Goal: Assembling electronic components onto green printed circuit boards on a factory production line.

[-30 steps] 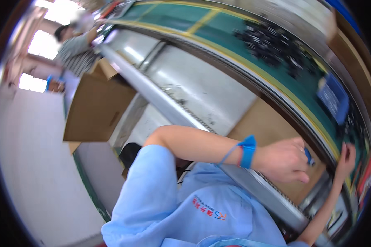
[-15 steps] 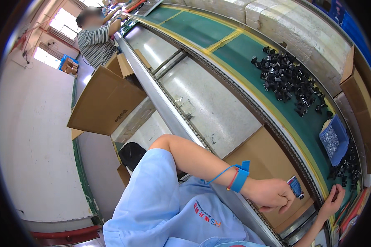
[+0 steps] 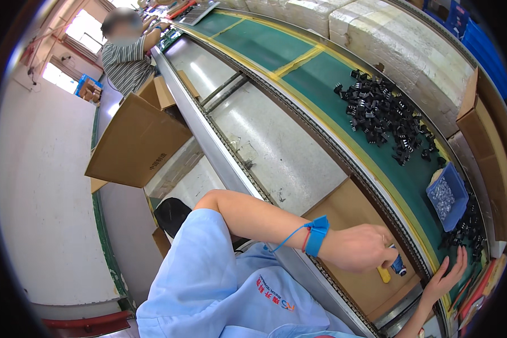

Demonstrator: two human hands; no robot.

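Note:
My left hand (image 3: 361, 248), with a blue strap round its wrist, is over the cardboard below it. Its fingers are curled and closed on a small blue object (image 3: 399, 265) with a dark end, whose kind I cannot make out. A yellow piece (image 3: 383, 274) shows just under those fingers; whether it belongs to the blue object is unclear. My right hand (image 3: 446, 277) is open, fingers spread, at the green work surface, close to a small pile of black pronged parts (image 3: 468, 231). Beside that pile, a blue bin (image 3: 459, 197) holds many small clear pieces.
A larger heap of black pronged parts (image 3: 383, 115) lies farther along the green surface (image 3: 265, 48). White foam blocks (image 3: 400, 50) line its far side. An opened cardboard carton (image 3: 138, 141) stands beyond the metal rail (image 3: 211, 149). A co-worker in stripes (image 3: 127, 65) is at the far end.
My left hand has lifted and turned, uncovering the yellow piece beneath it. The fingers of my right hand have straightened and spread. The whole view has shifted slightly.

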